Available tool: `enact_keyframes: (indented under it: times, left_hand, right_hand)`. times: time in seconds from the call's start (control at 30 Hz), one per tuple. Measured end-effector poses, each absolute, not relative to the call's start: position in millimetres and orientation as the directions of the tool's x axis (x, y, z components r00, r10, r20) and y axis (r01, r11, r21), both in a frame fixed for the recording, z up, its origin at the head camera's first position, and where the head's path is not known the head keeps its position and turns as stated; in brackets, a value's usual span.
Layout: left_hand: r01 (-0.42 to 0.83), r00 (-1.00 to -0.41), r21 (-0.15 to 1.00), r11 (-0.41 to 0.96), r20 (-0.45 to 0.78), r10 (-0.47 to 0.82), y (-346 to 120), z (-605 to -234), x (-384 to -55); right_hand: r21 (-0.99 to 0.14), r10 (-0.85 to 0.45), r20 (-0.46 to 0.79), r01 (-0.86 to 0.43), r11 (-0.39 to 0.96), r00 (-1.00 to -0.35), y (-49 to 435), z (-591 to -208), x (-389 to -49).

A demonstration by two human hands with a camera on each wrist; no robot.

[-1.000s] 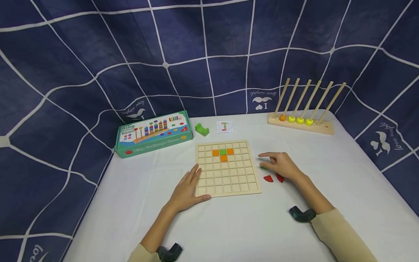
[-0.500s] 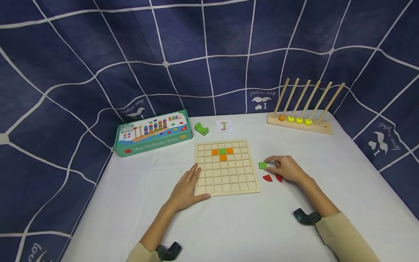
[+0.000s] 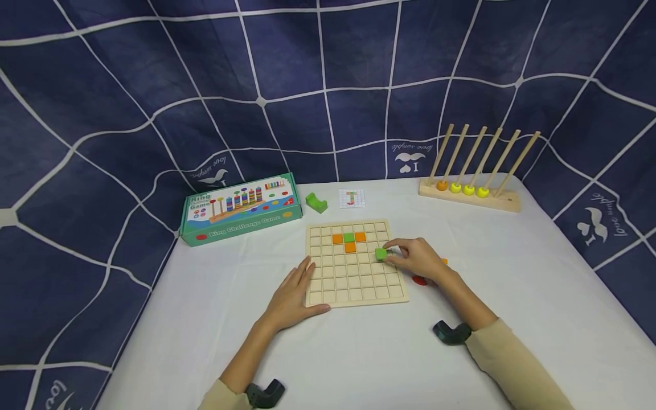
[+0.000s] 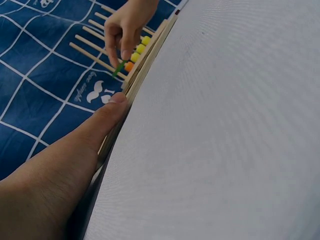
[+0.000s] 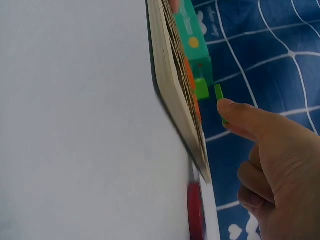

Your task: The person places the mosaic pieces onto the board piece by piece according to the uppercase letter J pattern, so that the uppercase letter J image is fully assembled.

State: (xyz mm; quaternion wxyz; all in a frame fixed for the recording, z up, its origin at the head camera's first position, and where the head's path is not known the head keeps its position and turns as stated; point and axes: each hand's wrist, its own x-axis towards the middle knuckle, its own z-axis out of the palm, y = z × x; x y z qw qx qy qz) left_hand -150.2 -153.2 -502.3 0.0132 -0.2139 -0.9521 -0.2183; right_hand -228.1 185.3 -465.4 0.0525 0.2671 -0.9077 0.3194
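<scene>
My right hand (image 3: 417, 259) pinches a green square tile (image 3: 380, 254) between thumb and fingertips, above the right side of a wooden grid board (image 3: 333, 285). In the right wrist view that tile (image 5: 219, 92) is seen edge-on, raised off the board (image 5: 175, 100). One green tile (image 3: 349, 237) and several orange tiles (image 3: 350, 247) lie in the board's upper cells. My left hand (image 3: 292, 296) rests on the board's left edge, fingers extended and thumb at the lower corner. A red quarter-round piece (image 3: 419, 280) lies right of the board, partly covered by my right hand.
A card with a J pattern (image 3: 352, 199) and a green curved block (image 3: 316, 203) lie behind the board. A green game box (image 3: 241, 210) stands back left. A wooden peg stand (image 3: 492, 200) with orange and yellow beads stands back right. An orange piece (image 3: 444, 261) peeks out behind my right wrist.
My right hand has taken hold of the green tile beside the board, lifted it and carried it left over the board. The left hand stays in place.
</scene>
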Motion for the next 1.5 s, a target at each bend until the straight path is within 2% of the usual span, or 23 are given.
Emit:
enact_keyframes:
  times: [0.3, 0.53, 1.0, 1.5]
  left_hand:
    - [0.404, -0.912, 0.416, 0.814, 0.116, 0.393, -153.5, -501.6, -148.2]
    - [0.396, -0.915, 0.416, 0.819, 0.104, 0.390, -153.0, -501.4, -147.5]
    - [0.399, -0.913, 0.406, 0.822, 0.095, 0.396, -152.9, -500.8, -148.4]
    - [0.402, -0.913, 0.397, 0.825, 0.106, 0.394, -153.0, -501.0, -148.9]
  right_hand:
    - [-0.562, -0.477, 0.320, -0.570, 0.600, -0.818, 149.7, -471.4, -232.6]
    - [-0.571, -0.489, 0.292, -0.560, 0.600, -0.822, 134.6, -477.7, -237.5]
    - [-0.547, -0.508, 0.267, -0.563, 0.619, -0.819, 125.6, -483.0, -239.9]
    - [-0.531, -0.497, 0.298, -0.575, 0.623, -0.815, 122.2, -484.5, -240.4]
